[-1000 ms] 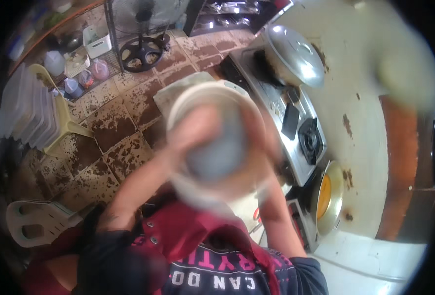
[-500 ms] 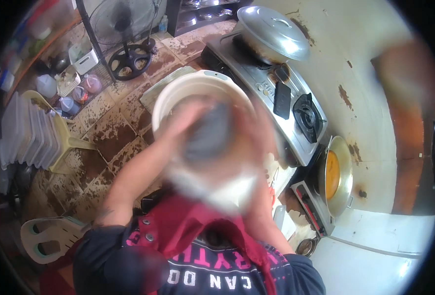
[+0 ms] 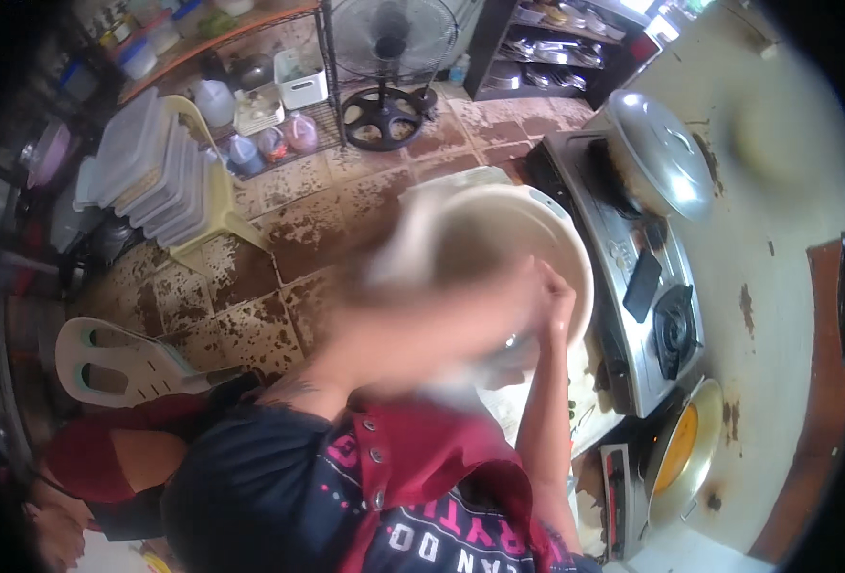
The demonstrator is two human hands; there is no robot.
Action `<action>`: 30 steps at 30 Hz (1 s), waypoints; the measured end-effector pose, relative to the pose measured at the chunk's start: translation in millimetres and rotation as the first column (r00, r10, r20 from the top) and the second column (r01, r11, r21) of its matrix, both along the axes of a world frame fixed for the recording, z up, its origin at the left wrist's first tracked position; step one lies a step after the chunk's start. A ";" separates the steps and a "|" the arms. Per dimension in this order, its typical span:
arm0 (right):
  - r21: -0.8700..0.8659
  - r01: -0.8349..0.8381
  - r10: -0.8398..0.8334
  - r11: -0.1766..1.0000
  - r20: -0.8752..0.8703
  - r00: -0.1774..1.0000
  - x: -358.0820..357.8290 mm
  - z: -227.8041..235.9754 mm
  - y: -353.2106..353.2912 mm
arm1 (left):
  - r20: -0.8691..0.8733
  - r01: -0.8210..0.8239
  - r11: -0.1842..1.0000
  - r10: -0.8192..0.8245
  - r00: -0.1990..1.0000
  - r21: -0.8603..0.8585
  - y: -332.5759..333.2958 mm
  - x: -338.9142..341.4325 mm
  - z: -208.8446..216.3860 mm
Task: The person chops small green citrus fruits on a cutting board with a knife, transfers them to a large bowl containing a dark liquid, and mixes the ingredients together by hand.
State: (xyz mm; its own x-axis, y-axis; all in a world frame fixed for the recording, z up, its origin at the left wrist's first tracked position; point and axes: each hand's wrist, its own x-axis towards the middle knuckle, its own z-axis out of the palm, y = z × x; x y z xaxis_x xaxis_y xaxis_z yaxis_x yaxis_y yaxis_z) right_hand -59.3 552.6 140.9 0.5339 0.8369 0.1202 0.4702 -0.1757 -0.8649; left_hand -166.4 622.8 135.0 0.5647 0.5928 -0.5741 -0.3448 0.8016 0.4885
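My left hand (image 3: 503,291) is smeared by motion; its forearm reaches rightward across the big cream basin (image 3: 575,229), and its fingers do not show. Close beside it, my right hand (image 3: 556,298) is curled closed over the basin's right part. What its fingers hold, if anything, is hidden. A blurred shape with a pale edge and a brownish middle (image 3: 475,244) lies above my left forearm, over or in the basin; I cannot make out its kind. Under the arms, part of the basin's contents is covered.
A stove (image 3: 666,306) right of the basin carries a large lidded pot (image 3: 661,158). Nearer is a wok (image 3: 704,458) of orange liquid. Clear plastic boxes (image 3: 155,172), a fan (image 3: 384,105) and a cream chair (image 3: 117,368) stand left. Another person's hand (image 3: 54,535) shows lower left.
The view has swung left, so the room sits further right. My left arm has moved across the basin toward my right hand. The dark grey thing between my hands no longer shows clearly.
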 end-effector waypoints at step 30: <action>-0.270 0.266 -0.088 0.925 0.531 0.843 -10.6 72.4 26.4 | -0.463 0.363 0.887 -0.205 0.862 0.285 43.2 -49.9 17.5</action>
State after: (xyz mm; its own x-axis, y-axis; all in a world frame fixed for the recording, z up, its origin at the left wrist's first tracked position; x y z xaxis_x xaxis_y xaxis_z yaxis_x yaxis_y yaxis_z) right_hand -70.0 579.0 213.3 0.6167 0.7719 0.1542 0.7539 -0.5229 -0.3977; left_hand -216.3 666.0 152.5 0.4999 0.6479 -0.5747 0.1663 0.5794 0.7979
